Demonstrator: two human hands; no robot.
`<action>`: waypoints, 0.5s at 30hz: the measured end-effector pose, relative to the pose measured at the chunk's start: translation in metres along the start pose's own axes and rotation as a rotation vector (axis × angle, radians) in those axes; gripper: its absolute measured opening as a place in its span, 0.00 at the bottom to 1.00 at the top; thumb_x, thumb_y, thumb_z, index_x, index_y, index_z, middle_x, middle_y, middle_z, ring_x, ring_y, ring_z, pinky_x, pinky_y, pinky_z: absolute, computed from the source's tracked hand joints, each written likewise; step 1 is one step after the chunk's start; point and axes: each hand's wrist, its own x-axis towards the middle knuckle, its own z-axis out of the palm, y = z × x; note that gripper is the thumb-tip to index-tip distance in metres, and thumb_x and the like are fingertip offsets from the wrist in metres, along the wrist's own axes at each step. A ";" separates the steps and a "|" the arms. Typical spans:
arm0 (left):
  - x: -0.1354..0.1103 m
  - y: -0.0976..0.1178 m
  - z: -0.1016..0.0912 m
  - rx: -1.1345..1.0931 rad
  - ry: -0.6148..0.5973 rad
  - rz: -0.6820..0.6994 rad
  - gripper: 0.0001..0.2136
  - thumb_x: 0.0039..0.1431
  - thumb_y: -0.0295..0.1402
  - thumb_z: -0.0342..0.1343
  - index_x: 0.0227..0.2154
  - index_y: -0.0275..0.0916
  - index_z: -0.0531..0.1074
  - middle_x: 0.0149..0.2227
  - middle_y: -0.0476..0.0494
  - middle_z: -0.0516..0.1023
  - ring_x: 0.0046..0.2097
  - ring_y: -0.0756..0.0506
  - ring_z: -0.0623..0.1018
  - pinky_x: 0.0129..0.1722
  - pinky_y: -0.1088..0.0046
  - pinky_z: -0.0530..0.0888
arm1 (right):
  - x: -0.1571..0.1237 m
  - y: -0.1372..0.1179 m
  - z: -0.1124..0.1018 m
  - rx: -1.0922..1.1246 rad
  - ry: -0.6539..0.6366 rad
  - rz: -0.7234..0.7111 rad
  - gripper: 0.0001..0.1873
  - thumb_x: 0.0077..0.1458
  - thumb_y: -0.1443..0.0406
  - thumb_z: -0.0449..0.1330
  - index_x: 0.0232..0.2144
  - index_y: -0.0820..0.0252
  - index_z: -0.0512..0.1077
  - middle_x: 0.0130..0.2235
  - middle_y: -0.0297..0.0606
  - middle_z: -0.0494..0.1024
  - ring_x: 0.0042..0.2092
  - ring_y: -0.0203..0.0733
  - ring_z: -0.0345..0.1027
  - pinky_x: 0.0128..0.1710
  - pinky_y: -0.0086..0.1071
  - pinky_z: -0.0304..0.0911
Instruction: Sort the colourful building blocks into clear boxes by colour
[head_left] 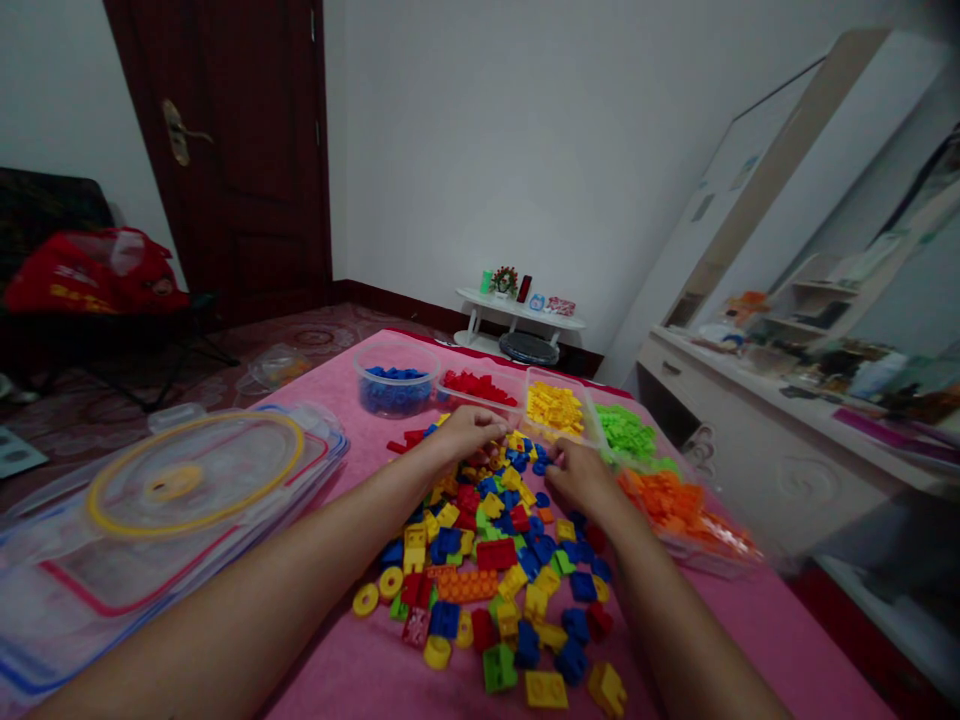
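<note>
A mixed pile of toy building blocks (496, 555) in red, yellow, blue, green and orange spreads over the pink cloth. At the far part of this pile, my left hand (469, 432) reaches in from the left, its fingers bent down and drawn together. Anything between its fingertips is hidden. Opposite it, my right hand (579, 472) is low over the pile's right side beside small blue blocks (538, 466). Its fingers are curled in, and what they pinch is too small to make out. A gap separates the two hands.
Behind the pile stand a round tub of blue blocks (395, 392) and boxes of red blocks (478, 386) and yellow blocks (555, 407). Green blocks (625, 432) and orange blocks (679, 505) are boxed at right. Stacked clear lids (187, 530) lie at left.
</note>
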 end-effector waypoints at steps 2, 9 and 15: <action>0.000 -0.001 0.001 0.005 -0.005 0.002 0.11 0.48 0.38 0.56 0.24 0.34 0.70 0.22 0.51 0.70 0.22 0.55 0.68 0.21 0.81 0.63 | 0.000 -0.003 0.002 0.027 0.008 -0.026 0.07 0.46 0.64 0.57 0.30 0.60 0.70 0.33 0.39 0.75 0.34 0.38 0.66 0.29 0.27 0.52; 0.000 -0.001 0.002 0.031 0.000 -0.018 0.09 0.51 0.36 0.54 0.28 0.33 0.71 0.22 0.50 0.71 0.23 0.55 0.69 0.21 0.82 0.63 | -0.001 -0.002 -0.001 -0.006 -0.004 -0.028 0.05 0.44 0.68 0.55 0.22 0.61 0.70 0.26 0.38 0.74 0.28 0.36 0.64 0.25 0.27 0.48; -0.003 0.003 0.002 0.031 0.006 -0.023 0.08 0.50 0.35 0.54 0.26 0.33 0.70 0.21 0.51 0.70 0.22 0.54 0.69 0.21 0.81 0.64 | -0.001 0.007 -0.005 -0.038 0.048 0.024 0.06 0.46 0.67 0.55 0.28 0.61 0.72 0.30 0.38 0.74 0.31 0.37 0.64 0.27 0.28 0.48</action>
